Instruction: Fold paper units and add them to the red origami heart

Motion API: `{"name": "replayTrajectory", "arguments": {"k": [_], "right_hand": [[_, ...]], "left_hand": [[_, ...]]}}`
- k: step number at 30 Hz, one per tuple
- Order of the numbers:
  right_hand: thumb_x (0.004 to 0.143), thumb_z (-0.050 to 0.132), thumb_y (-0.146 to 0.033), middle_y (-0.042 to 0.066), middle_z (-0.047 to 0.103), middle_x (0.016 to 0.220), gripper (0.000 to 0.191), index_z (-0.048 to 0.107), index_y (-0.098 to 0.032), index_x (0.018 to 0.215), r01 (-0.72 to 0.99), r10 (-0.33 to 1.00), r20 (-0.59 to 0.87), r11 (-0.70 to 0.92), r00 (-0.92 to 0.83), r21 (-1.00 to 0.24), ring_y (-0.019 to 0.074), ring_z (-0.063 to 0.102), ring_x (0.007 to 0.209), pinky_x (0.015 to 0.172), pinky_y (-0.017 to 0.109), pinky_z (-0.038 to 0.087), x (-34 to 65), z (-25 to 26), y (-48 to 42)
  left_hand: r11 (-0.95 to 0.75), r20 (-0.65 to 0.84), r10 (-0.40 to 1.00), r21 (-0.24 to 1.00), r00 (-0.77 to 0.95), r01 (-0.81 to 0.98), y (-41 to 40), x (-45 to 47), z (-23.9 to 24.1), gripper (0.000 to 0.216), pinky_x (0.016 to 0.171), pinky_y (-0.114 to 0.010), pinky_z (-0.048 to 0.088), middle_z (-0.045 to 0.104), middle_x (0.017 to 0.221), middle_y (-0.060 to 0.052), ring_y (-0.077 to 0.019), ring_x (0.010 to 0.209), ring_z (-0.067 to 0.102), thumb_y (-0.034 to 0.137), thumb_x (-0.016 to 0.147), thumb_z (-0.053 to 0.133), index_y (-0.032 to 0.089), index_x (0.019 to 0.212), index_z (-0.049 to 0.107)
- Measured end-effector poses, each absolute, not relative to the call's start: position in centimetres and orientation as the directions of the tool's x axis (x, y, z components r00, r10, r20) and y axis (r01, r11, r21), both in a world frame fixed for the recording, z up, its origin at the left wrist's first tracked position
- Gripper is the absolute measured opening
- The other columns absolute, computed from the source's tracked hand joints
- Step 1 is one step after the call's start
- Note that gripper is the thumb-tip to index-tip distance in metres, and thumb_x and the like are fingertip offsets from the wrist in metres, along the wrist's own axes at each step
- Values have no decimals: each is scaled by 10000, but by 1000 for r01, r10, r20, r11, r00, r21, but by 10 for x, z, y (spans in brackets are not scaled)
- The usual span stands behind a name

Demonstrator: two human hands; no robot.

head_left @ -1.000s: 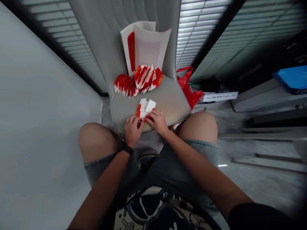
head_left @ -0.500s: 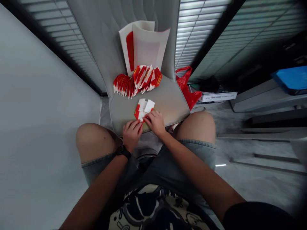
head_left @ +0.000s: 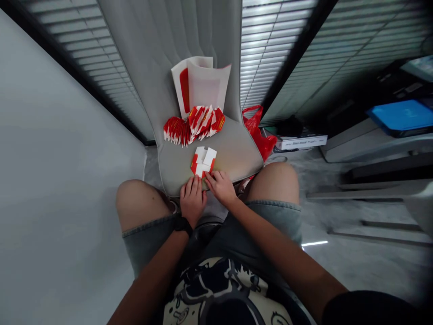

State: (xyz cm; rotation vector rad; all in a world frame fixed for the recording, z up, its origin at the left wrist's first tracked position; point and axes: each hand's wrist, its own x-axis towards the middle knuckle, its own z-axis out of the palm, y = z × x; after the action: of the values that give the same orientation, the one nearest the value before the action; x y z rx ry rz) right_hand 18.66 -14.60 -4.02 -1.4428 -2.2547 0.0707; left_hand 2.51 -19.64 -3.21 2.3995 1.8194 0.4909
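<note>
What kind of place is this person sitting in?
Probably an office or home study: a padded grey chair stands in front of the person, slatted blinds hang behind it, and a blue item lies on a pale unit to the right.

This looks like an office, with slatted blinds (head_left: 270, 58), a padded grey chair (head_left: 233, 149) and a blue box (head_left: 402, 115) on grey shelving (head_left: 372, 149).

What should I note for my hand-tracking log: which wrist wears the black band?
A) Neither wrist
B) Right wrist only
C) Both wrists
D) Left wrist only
D. The black band sits on the wrist of the left hand, while the wrist of the right hand is bare.
</note>
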Motion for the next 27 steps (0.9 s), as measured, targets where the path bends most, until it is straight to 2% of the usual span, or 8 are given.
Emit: {"name": "replayTrajectory", "arguments": {"k": [4, 9, 15, 21, 24, 27], "right_hand": [[1050, 447, -352, 150, 648, 1079, 398, 652, -165, 1336, 857, 893, 317, 415, -320, -305, 275, 521, 993, 871, 423, 448, 186, -37, -149], [1045, 439, -386, 175, 617, 1115, 429, 641, -155, 1345, 885, 928, 227, 355, -295, -302, 301, 502, 1030, 876, 447, 423, 183, -29, -153], [1040, 451, -345, 159, 638, 1121, 393, 651, -176, 1332, 873, 908, 270, 393, -320, -287, 276, 523, 1013, 877, 423, 444, 185, -28, -153], [1040, 423, -274, 178, 650, 1124, 412, 646, -121, 1351, 876, 922, 231, 372, -310, -309, 280, 561, 1063, 982, 428, 475, 190, -33, -153], [1032, 433, -276, 171, 667, 1098, 404, 664, -139, 1334, 865, 922, 270, 361, -276, -348, 279, 591, 1060, 982, 438, 495, 190, -34, -158], [1049, 384, -322, 154, 705, 1050, 415, 724, -160, 1222, 827, 942, 300, 287, -152, -483, 264, 639, 1016, 934, 421, 526, 192, -30, -152]], "left_hand": [[-282, 203, 952, 290, 229, 914, -196, 27, -30, 541, 1175, -517, 299, 441, 1573, -111, -305, 1468, 399, 251, 985, 430, 177, 1520, 461], [-258, 142, 964, 323, 223, 911, -193, 28, -16, 536, 1152, -531, 300, 493, 1539, -123, -312, 1437, 429, 257, 972, 451, 183, 1501, 488], [-241, 114, 970, 373, 214, 896, -191, 26, -7, 507, 1138, -510, 303, 531, 1510, -123, -295, 1400, 466, 237, 967, 434, 186, 1463, 531], [-202, 131, 978, 445, 160, 873, -193, 32, -12, 523, 1157, -521, 268, 502, 1535, -116, -307, 1438, 416, 225, 961, 442, 189, 1478, 511], [-204, 134, 978, 468, 160, 860, -196, 34, -9, 520, 1167, -516, 258, 496, 1541, -114, -308, 1440, 407, 217, 961, 451, 182, 1476, 508], [-179, 130, 983, 495, 132, 850, -193, 32, -2, 457, 1148, -501, 293, 558, 1488, -101, -302, 1387, 457, 206, 965, 462, 196, 1409, 571]]}}
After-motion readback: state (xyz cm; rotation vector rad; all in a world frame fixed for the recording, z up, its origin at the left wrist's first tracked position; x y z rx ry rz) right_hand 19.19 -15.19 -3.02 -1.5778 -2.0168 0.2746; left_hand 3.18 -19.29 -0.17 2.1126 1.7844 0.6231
